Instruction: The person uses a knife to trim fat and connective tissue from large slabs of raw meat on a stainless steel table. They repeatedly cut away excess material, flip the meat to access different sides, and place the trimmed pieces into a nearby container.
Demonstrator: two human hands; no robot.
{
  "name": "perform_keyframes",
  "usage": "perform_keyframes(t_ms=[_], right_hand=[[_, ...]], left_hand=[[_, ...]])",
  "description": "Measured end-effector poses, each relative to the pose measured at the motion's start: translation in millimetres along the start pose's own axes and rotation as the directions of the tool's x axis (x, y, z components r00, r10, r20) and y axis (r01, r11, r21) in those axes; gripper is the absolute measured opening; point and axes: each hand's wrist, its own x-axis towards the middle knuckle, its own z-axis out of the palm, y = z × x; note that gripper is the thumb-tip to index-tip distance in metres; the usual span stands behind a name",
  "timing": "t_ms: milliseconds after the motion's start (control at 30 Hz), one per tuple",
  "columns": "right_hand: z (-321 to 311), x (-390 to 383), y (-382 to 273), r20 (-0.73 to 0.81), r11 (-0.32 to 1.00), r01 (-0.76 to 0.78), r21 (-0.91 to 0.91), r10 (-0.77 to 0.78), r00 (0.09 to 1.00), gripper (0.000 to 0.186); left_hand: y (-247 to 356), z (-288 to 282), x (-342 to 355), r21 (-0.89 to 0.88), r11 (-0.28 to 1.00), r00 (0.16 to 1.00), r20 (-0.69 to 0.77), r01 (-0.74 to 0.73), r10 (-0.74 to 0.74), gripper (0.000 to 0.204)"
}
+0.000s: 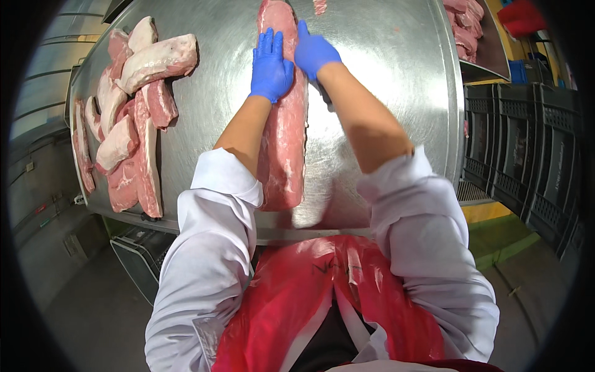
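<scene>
A long pink pork loin lies lengthwise on the steel table, its far end near the upper edge of the view. My left hand, in a blue glove, rests flat on the meat with its fingers stretched forward. Close along the loin's right edge is my right hand, also gloved in blue and slightly blurred. It is closed around what looks like a knife; only its dark handle shows below the wrist, and the blade is hidden. One finger or thumb points forward beside the loin.
Several trimmed pork pieces are heaped at the table's left. A small meat scrap lies at the far side. Beyond the right edge stand a bin of meat and dark plastic crates. Another dark crate sits below the left front.
</scene>
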Motion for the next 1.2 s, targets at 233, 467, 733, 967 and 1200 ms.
perform_keyframes(t_ms=[233,467,733,967,1200], right_hand=[[32.5,-173.3,10.2,0.023,0.993,-0.075,0.088,0.074,0.997,0.078],[5.7,-187.2,32.9,-0.051,0.963,-0.179,0.201,0.193,0.980,0.079],[8.5,32.8,12.8,-0.080,0.965,0.051,0.259,-0.031,0.996,0.060],[-2.9,-11.1,-0.2,0.152,0.937,-0.044,0.347,-0.010,0.988,0.066],[8.3,-115.4,42.1,-0.073,0.977,0.041,0.209,-0.026,0.997,0.081]], left_hand=[[4.4,5.1,9.2,0.070,0.997,1.000,0.024,0.014,-0.015,0.071],[-36.5,4.9,21.4,-0.035,0.999,0.999,-0.041,0.026,-0.028,0.071],[-37.3,-3.4,22.5,0.006,1.000,1.000,0.016,-0.021,0.021,0.069],[-43.1,-1.5,14.8,0.028,0.999,1.000,0.000,0.027,-0.027,0.068],[-43.2,-0.9,15.0,0.000,0.999,0.999,-0.006,0.047,-0.047,0.067]])
